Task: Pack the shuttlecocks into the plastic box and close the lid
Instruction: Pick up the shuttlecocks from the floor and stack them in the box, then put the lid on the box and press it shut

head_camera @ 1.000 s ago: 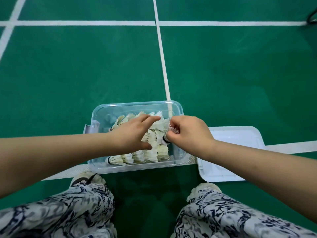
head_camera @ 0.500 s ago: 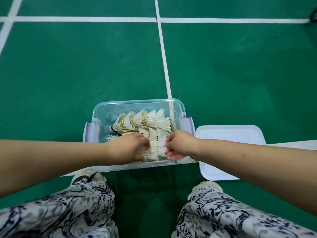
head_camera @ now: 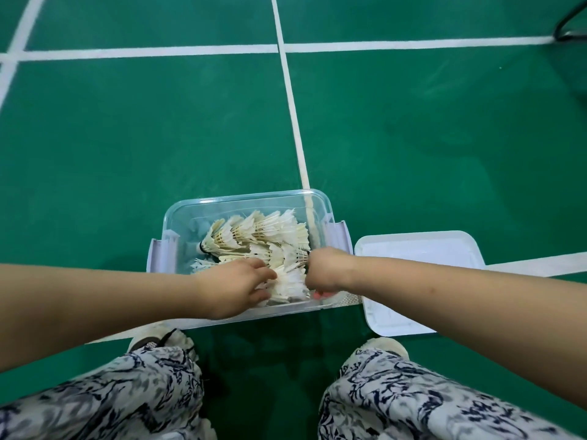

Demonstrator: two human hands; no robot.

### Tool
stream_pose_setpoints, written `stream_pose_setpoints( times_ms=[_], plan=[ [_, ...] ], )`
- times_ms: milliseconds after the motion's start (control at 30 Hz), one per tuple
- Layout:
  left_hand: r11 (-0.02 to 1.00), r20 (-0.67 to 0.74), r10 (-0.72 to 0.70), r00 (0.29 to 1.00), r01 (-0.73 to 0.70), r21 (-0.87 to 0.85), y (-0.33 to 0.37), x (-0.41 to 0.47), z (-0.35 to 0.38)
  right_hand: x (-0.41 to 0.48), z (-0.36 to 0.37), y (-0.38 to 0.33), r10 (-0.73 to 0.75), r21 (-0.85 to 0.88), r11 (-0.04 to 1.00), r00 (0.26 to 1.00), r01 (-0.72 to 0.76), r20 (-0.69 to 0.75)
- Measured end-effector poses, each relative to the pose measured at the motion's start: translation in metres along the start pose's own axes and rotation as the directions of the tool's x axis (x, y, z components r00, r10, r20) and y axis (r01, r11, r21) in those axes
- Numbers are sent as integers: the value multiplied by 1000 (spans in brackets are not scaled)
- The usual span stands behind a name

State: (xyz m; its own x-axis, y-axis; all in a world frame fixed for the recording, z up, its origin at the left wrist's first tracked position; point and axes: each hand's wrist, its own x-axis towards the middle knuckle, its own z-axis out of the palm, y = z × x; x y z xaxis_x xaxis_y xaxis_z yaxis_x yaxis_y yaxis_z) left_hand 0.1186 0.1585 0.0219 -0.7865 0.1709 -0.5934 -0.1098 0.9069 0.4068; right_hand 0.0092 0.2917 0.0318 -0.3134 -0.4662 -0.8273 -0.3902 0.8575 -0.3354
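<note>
While the person crouches on the green court floor [head_camera: 111, 138], with patterned trousers [head_camera: 111, 398] showing at the bottom edge, the left forearm reaches in from the left over the near wall of the clear plastic box [head_camera: 247, 198], which stands on the floor just in front of the knees with its lid off. A pale latch flap [head_camera: 162, 255] stands folded out at the box's left end. Inside, the shuttlecocks [head_camera: 263, 233] lie on their sides, nested cork into skirt in rows that run across the box, the far row's dark-banded cork pointing left. The left hand [head_camera: 235, 290] rests on the near row, its fingers [head_camera: 266, 271] laid over the white feathers and the thumb beneath, so that it holds the row between them. Touching the same row's right end, the right hand [head_camera: 324, 271] has its fingers curled down into the box; whether they grip anything cannot be told. A second latch flap [head_camera: 341, 239] stands out at the box's right end, and just beside it the white lid [head_camera: 419, 249] lies flat on the floor, crossed by the right forearm
</note>
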Motion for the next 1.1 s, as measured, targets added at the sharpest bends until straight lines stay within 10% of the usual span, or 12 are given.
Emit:
stream_pose_setpoints(
  times_ms=[267,533,800,1100],
  plan=[
    [996,-130,68,989,-59,73,53,3,-41,-50,-22,66,105,356,934,931,29,-350],
    [994,-374,52,926,-85,-71,143,52,-15,-42,6,150,306,481,870,883,-108,-356],
    [949,-469,-151,870,-5,-316,155,86,21,19,68,171,203,268,958,907,-105,-370],
    [977,-495,-6,869,-99,-187,144,108,20,43,63,160,38,-69,995,914,-73,-405]
  ],
)
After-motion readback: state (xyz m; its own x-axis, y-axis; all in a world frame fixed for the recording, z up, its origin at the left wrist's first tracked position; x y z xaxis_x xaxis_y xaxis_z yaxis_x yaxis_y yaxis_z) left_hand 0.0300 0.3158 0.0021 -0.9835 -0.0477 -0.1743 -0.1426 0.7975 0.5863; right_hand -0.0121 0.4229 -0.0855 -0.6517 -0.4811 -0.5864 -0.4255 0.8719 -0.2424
